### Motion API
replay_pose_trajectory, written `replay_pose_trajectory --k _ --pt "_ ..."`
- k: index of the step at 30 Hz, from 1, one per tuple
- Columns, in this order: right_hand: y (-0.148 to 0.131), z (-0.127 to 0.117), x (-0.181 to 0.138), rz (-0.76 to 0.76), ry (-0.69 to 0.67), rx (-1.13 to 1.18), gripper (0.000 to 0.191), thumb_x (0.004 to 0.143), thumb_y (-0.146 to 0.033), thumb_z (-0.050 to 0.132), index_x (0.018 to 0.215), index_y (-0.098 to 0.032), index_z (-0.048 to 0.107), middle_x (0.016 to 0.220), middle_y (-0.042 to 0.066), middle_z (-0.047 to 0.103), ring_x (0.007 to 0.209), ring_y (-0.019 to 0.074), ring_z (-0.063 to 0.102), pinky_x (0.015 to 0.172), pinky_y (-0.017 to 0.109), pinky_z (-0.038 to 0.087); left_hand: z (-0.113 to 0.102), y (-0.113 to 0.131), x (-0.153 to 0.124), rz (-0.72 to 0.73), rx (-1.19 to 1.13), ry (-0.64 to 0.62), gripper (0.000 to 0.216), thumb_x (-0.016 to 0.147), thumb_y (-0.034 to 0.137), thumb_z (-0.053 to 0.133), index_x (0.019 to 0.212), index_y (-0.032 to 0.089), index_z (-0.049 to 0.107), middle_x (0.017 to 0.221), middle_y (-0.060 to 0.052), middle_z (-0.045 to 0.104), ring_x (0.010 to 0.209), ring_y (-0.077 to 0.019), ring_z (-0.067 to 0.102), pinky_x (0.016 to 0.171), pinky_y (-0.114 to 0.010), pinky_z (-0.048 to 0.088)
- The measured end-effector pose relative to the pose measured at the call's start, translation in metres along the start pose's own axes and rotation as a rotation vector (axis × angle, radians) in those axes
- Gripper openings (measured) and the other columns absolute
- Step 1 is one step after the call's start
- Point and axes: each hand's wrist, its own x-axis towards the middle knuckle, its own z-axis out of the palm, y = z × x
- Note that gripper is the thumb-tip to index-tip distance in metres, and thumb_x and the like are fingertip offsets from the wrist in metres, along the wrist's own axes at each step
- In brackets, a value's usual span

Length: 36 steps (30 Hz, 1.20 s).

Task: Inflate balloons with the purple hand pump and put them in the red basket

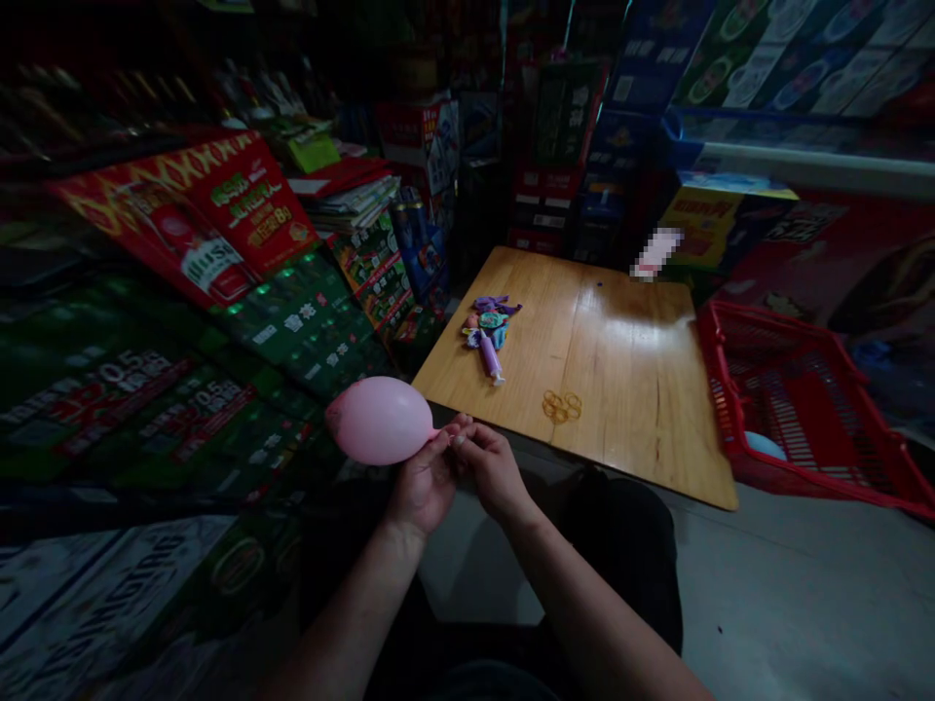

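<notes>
An inflated pink balloon [384,421] lies sideways off the table's near left corner, its round end pointing left. My left hand [424,482] is closed around its narrow neck, thumb and fingers pressed together there. Right beside it, my right hand [491,465] is pinched at the end of the neck; what its fingertips hold is too small and dark to make out. On the table, beyond my hands, lie several yellowish rubber bands [561,407]. A small purple balloon pump [491,358] lies against a pile of limp, colourful balloons [493,321].
The wooden table [628,389] stands in front of my knees. On its right is a red plastic basket [818,409] with a light blue balloon [765,446] inside. Stacked green drink cartons [307,321] crowd the left side; more boxes [555,146] rise behind the table.
</notes>
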Motion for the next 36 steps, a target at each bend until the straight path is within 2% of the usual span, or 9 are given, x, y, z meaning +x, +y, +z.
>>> replay_pose_trajectory --k 5,7,10,12,16,23,29,32,36 --pt "-0.004 0.013 -0.045 0.027 0.0 -0.053 0.025 0.079 -0.04 0.066 0.07 -0.019 0.055 0.057 -0.004 0.051 0.049 0.0092 0.043 0.049 0.023 0.034 0.003 -0.004 -0.049 0.011 0.007 -0.017 0.013 0.08 0.015 0.067 0.09 0.018 0.075 0.121 -0.005 0.068 0.12 -0.021 0.057 0.095 -0.028 0.05" --pt "-0.007 0.016 -0.059 0.047 -0.022 -0.067 0.028 0.081 -0.045 0.063 0.074 -0.018 0.058 0.057 -0.004 0.051 0.047 0.0089 0.042 0.046 0.022 0.032 0.006 -0.007 -0.065 0.045 0.059 -0.016 0.015 0.081 0.016 0.067 0.094 0.017 0.074 0.122 -0.007 0.067 0.111 -0.0197 0.062 0.08 -0.023 0.053" --pt "-0.012 0.016 -0.076 0.077 -0.063 -0.107 0.037 0.085 -0.053 0.058 0.08 -0.016 0.062 0.053 -0.003 0.051 0.044 0.008 0.039 0.042 0.021 0.026 0.009 -0.011 -0.083 0.084 0.154 -0.022 0.021 0.082 0.02 0.067 0.102 0.017 0.073 0.125 -0.009 0.066 0.095 -0.0163 0.067 0.058 -0.018 0.049" --pt "-0.016 0.015 -0.085 0.11 -0.082 -0.122 0.04 0.084 -0.055 0.059 0.079 -0.015 0.063 0.053 -0.003 0.052 0.043 0.0076 0.039 0.041 0.021 0.025 0.011 -0.014 -0.091 0.089 0.184 -0.039 0.028 0.082 0.022 0.068 0.109 0.02 0.071 0.126 -0.009 0.065 0.099 -0.0174 0.066 0.062 -0.019 0.05" --pt "-0.023 0.012 -0.096 0.163 -0.12 -0.026 0.038 0.079 -0.052 0.066 0.075 -0.014 0.063 0.06 -0.001 0.055 0.045 0.0067 0.041 0.041 0.02 0.024 0.011 -0.019 -0.098 0.107 0.221 -0.086 0.038 0.08 0.02 0.07 0.117 0.022 0.068 0.129 -0.008 0.063 0.123 -0.0225 0.055 0.09 -0.025 0.049" --pt "-0.023 0.007 -0.103 0.116 -0.136 -0.004 0.03 0.08 -0.044 0.066 0.072 -0.015 0.062 0.061 0.0 0.057 0.046 0.0068 0.039 0.044 0.022 0.024 0.012 -0.02 -0.106 0.189 0.24 -0.134 0.016 0.08 0.019 0.07 0.095 0.021 0.075 0.136 -0.004 0.058 0.129 -0.024 0.05 0.107 -0.033 0.042" --pt "-0.015 0.013 -0.104 0.04 -0.072 -0.106 0.03 0.08 -0.042 0.064 0.066 -0.016 0.059 0.059 -0.001 0.055 0.048 0.0075 0.038 0.046 0.022 0.027 0.009 -0.021 -0.108 0.081 0.112 -0.09 0.016 0.078 0.022 0.072 0.094 0.023 0.075 0.133 -0.003 0.06 0.129 -0.0242 0.05 0.107 -0.034 0.042" --pt "-0.011 0.013 -0.101 -0.005 0.006 -0.209 0.026 0.081 -0.039 0.061 0.068 -0.017 0.059 0.057 -0.003 0.052 0.05 0.0088 0.04 0.048 0.022 0.03 0.007 -0.024 -0.11 0.035 0.081 -0.067 0.023 0.08 0.025 0.071 0.102 0.022 0.073 0.129 -0.006 0.063 0.123 -0.0233 0.055 0.103 -0.034 0.045" --pt "-0.009 0.003 -0.094 -0.01 0.154 -0.437 0.022 0.08 -0.037 0.057 0.07 -0.018 0.06 0.057 -0.003 0.054 0.051 0.0107 0.044 0.049 0.022 0.032 0.003 -0.027 -0.122 -0.011 0.342 -0.068 0.032 0.078 0.023 0.072 0.11 0.021 0.071 0.113 -0.009 0.07 0.105 -0.0231 0.065 0.088 -0.032 0.049"
